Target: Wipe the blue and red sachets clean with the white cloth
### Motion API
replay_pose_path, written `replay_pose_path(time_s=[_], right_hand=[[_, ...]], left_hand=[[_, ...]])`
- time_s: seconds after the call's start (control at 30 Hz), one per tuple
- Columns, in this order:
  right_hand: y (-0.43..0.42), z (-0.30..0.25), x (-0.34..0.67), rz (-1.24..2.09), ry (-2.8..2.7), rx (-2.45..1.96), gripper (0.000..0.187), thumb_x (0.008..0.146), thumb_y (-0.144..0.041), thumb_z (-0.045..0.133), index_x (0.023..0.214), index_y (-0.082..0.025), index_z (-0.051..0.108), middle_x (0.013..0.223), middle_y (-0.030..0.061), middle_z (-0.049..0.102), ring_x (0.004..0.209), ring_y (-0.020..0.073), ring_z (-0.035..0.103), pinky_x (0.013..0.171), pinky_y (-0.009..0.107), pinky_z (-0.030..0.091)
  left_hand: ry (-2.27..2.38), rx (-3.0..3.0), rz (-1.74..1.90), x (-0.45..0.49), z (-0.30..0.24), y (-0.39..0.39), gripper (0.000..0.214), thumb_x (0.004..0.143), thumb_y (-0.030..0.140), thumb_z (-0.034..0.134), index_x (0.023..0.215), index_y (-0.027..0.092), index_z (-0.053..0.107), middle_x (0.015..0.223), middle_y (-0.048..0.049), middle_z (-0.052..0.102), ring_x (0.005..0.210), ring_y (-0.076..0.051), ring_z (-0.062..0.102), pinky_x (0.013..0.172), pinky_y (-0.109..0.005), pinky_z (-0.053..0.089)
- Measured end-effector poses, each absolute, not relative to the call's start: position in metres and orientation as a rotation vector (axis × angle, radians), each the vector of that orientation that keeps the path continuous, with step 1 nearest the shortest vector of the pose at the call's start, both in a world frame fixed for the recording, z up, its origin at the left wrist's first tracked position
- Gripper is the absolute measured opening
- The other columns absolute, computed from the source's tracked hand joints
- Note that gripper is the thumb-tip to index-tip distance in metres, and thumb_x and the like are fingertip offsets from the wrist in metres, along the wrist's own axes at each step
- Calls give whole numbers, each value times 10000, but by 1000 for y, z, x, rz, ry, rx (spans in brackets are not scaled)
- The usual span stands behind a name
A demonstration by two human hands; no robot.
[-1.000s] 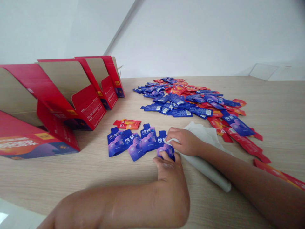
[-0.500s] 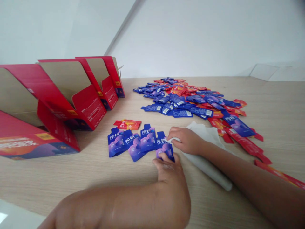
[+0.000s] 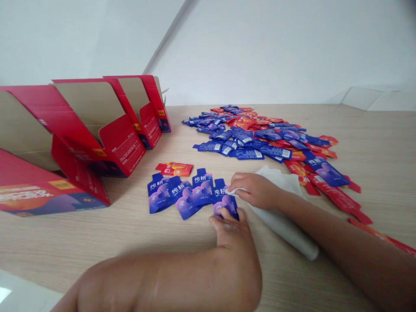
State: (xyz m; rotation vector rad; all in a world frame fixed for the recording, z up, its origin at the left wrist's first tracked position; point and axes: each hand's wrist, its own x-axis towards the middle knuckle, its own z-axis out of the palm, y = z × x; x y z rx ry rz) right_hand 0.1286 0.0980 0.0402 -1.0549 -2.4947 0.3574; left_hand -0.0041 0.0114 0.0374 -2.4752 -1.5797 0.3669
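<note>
Blue sachet point(image 3: 226, 204) under left hand point(image 3: 230, 229), right hand point(image 3: 256, 190) gripping white wipe point(image 3: 281, 225).

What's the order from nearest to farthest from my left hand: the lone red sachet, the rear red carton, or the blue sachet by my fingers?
1. Blue sachet: under the fingers of the left hand, touching them.
2. Lone red sachet: ahead and to the left.
3. Rear red carton: farthest, at the back left.
</note>
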Motion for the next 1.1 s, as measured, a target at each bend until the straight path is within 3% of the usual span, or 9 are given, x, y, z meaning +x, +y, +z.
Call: replay_pose_path(time_s=[0.3,0.5,0.73,1.1], right_hand=[[85,51,108,495,-2542,-865,235,864,-152,468,997,-183,659,960,58,641,912,171,560,825,308,413],[98,40,122,340,-2509,-1045,242,863,-163,465,1002,-184,662,971,79,641,931,196,550,833,349,402],[85,50,107,410,-2612,-867,236,854,-140,460,982,-181,655,952,55,640,903,178,547,820,320,396],[111,26,136,198,-2432,-1252,252,849,-139,445,986,-163,654,970,77,632,937,193,546,846,332,398]], left_hand=[[-1696,-2488,392,-1,33,17,435,816,62,384,1213,138,543,1136,-255,587,1020,-347,563,778,-499,467],[-1704,-2467,226,-2,27,15,457,817,96,418,1254,199,503,1171,-235,573,1034,-343,550,791,-529,448],[-1697,-2474,333,0,26,17,423,813,74,398,1200,141,556,1151,-239,585,1016,-346,558,779,-496,458],[-1607,-2516,481,-5,42,19,565,782,187,507,1335,181,388,1241,-246,530,1121,-361,499,851,-526,404]])
